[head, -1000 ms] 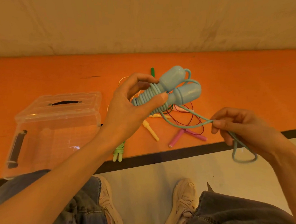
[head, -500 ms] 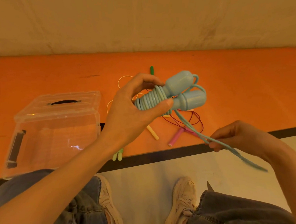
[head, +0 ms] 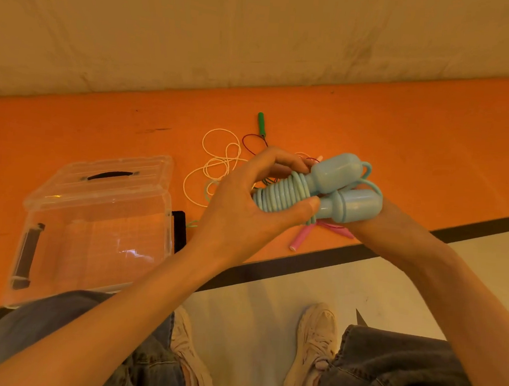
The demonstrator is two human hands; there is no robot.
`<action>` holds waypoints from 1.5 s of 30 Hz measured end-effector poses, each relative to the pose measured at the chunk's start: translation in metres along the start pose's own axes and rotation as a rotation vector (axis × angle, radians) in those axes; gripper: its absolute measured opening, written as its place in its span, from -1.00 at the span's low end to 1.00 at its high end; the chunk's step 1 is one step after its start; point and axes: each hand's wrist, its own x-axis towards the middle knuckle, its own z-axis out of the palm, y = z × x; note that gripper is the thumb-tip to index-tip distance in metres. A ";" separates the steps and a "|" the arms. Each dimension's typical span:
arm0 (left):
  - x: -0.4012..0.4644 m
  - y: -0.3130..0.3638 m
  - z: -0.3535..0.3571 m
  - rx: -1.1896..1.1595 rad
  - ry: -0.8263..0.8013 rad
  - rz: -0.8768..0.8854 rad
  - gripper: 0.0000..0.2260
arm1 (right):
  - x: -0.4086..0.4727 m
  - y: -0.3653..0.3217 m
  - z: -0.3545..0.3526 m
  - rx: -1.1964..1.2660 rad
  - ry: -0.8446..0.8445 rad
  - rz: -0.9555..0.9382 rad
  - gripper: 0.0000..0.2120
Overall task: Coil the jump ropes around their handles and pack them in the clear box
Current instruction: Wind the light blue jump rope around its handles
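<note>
My left hand [head: 240, 210] grips the light blue jump rope [head: 283, 192] around its coil, thumb on the near side and fingers over the top. Its two fat blue handles [head: 339, 174] lie side by side and point right. My right hand [head: 374, 228] reaches under and behind the handles, with its fingers hidden there. The rope's free end runs down below the handles toward it. The clear box [head: 93, 236] stands open at the left on the orange mat, and I see no rope inside.
Loose ropes lie tangled on the orange mat [head: 431, 145] behind my hands: a white cord [head: 216, 166], a dark red cord with a green handle [head: 261, 124], and pink handles [head: 299, 239]. The box lid [head: 106, 179] leans back. My knees and shoes are below.
My right hand has swung from low right up under the handles, taking the loose blue tail with it. The coil has more turns, and no tail hangs free.
</note>
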 end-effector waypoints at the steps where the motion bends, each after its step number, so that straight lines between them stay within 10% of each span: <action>1: 0.001 0.000 0.000 -0.022 -0.006 -0.004 -0.75 | 0.001 -0.001 0.003 0.025 0.001 0.012 -0.42; 5: 0.001 0.000 -0.002 -0.074 -0.026 -0.025 -0.75 | 0.003 0.007 0.014 0.068 0.102 0.089 -0.86; 7: 0.002 0.001 -0.004 -0.079 -0.021 -0.026 -0.75 | 0.007 0.005 0.018 0.044 0.215 0.105 -0.66; 12: 0.006 0.002 -0.010 -0.146 0.042 -0.011 -0.64 | 0.012 -0.013 0.028 0.162 0.184 0.023 -0.92; 19: 0.007 -0.003 -0.015 0.017 0.147 0.023 -0.58 | -0.002 -0.016 0.028 0.149 -0.031 0.144 -0.85; 45: -0.003 -0.025 0.000 1.037 -0.014 0.108 -0.43 | -0.021 -0.030 0.046 -0.403 0.129 -0.186 -0.62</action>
